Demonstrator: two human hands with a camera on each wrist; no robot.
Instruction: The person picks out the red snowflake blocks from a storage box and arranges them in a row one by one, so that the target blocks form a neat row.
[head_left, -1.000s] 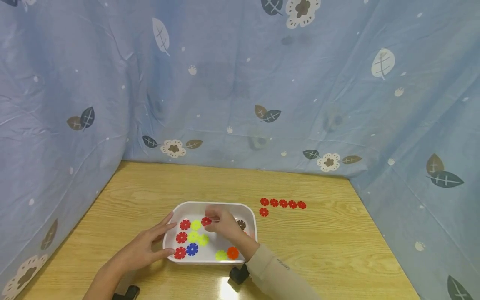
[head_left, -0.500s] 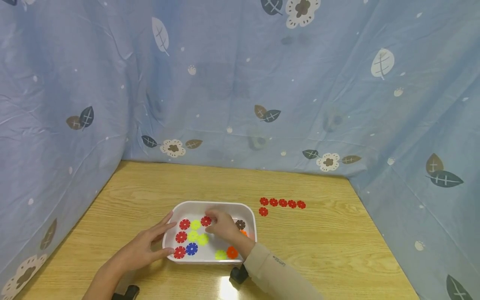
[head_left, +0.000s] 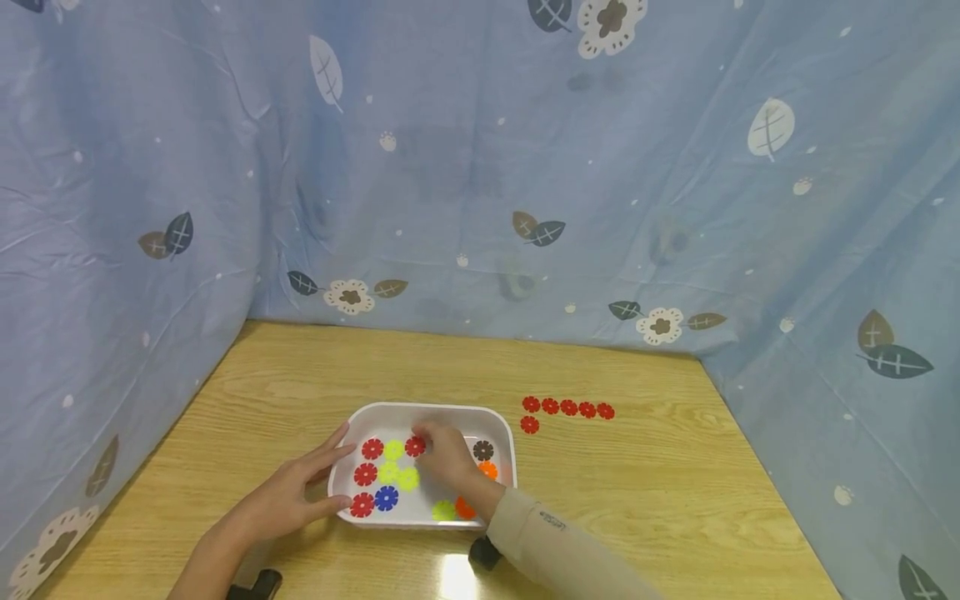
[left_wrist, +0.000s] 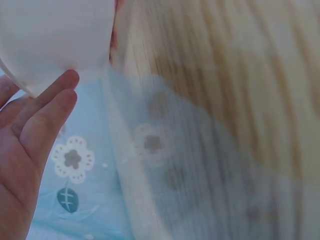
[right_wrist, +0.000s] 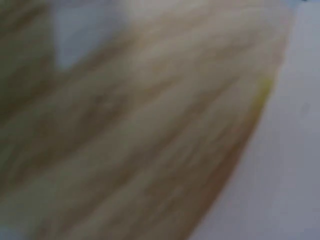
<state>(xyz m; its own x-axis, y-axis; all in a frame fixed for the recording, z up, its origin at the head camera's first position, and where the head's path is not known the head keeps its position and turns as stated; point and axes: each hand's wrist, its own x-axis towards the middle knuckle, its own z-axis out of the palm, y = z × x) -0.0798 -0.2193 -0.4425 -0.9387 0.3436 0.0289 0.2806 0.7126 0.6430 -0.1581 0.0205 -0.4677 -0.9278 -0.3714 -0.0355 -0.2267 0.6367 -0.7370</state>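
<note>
A white tray (head_left: 422, 524) stands on the wooden table, with several flat, notched plastic snowflake discs in it. My left hand (head_left: 288, 492) lies along the tray's left end, thumb and fingers spread against the rim. The left wrist view has this hand (left_wrist: 35, 135) with fairly straight fingers at the white tray wall (left_wrist: 55, 35). Over the tray my right hand (head_left: 447, 457) reaches down with bent fingers at the right edge of a red snowflake disc (head_left: 414, 447). Its thumb is hidden, so I cannot tell whether it pinches the disc. The right wrist view is blurred.
Yellow discs (head_left: 408, 479), a blue disc (head_left: 386, 498), a brown disc (head_left: 483, 450) and orange discs (head_left: 487, 471) share the tray. Right of it, several red discs (head_left: 569, 407) lie in a row with one red disc (head_left: 529, 425) below. A patterned blue curtain (head_left: 450, 167) surrounds the table.
My right hand has lowered onto the red disc, its fingertips now overlapping the edge. That disc has shifted very slightly toward me. The left hand stays at the tray.
</note>
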